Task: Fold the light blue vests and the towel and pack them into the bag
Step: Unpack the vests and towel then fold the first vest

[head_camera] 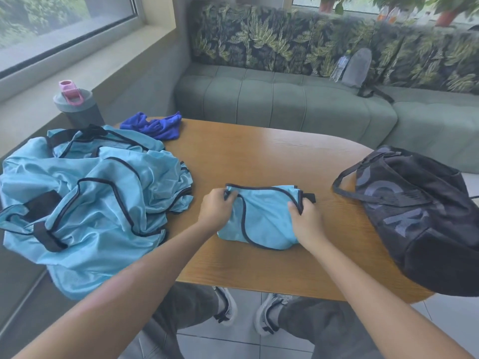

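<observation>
Both forearms reach over the wooden table [259, 151], where a rumpled heap of light blue vests [85, 198] covers the near-left end. Right of centre slumps the black bag [425, 218], its big grey lettering unreadable. Between them lies a folded vest [264, 218], dark-trimmed; the left hand [216, 209] pinches its left edge, the right hand [307, 221] its right. Behind sit a blue towel [155, 125] and a pink-capped shaker bottle [76, 104].

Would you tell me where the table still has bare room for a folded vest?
Bare wood lies beyond the folded vest, between the blue towel and the black bag, and along the near edge. The left side is crowded by the vest pile.
</observation>
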Motion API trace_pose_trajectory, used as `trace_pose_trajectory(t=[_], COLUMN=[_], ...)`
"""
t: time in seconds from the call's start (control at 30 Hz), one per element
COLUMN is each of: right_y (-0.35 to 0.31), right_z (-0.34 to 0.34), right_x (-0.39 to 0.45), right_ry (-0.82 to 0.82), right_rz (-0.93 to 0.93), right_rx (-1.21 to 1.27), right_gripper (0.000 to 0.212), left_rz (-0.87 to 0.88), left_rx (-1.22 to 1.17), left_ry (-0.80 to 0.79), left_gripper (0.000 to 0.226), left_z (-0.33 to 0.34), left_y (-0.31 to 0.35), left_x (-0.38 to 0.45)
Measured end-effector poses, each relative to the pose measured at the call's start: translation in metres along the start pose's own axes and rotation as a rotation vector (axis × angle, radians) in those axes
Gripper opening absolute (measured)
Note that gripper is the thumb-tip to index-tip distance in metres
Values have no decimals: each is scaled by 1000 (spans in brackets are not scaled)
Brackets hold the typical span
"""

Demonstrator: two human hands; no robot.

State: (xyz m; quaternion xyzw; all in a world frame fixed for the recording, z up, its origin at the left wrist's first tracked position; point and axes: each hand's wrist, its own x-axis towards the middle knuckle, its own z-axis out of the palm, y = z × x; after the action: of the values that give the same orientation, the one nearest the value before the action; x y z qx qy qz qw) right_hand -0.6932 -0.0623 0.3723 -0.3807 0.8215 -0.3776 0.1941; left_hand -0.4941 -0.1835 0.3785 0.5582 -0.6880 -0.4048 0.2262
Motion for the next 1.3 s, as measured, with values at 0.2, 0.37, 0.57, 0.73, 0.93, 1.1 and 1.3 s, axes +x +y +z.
trace_pose_trajectory(t=[0.2, 0.37, 0.57, 0.73, 0.93, 1.1, 1.3], right_y=[5, 4, -2, -22, -6, 3, 24], right_z=[10, 11, 0, -22, 24, 43, 17], right_x=[20, 28, 31, -32, -128, -118, -70], right_ry=[-14, -24, -138, 162, -507, -337, -160], right_rz=[70, 109, 177, -328, -479, -430, -313], right_rx=[-153, -161, -131, -354, -287, -487, -648], right_gripper=[27, 28, 29, 21, 50, 71, 69], left_rz=[-43, 81, 641, 601, 628, 548, 543], left_rx=[166, 298, 623, 537, 537, 683, 787], left_ry=[13, 231, 138, 4, -6, -160, -213], left_gripper=[40, 22, 25, 16, 42, 57, 55], left_z=[15, 14, 26, 37, 38, 33, 31], left_y=[-6, -1, -15, -32, -42, -44, -37], left_x=[23, 9, 1, 0, -4, -8, -9])
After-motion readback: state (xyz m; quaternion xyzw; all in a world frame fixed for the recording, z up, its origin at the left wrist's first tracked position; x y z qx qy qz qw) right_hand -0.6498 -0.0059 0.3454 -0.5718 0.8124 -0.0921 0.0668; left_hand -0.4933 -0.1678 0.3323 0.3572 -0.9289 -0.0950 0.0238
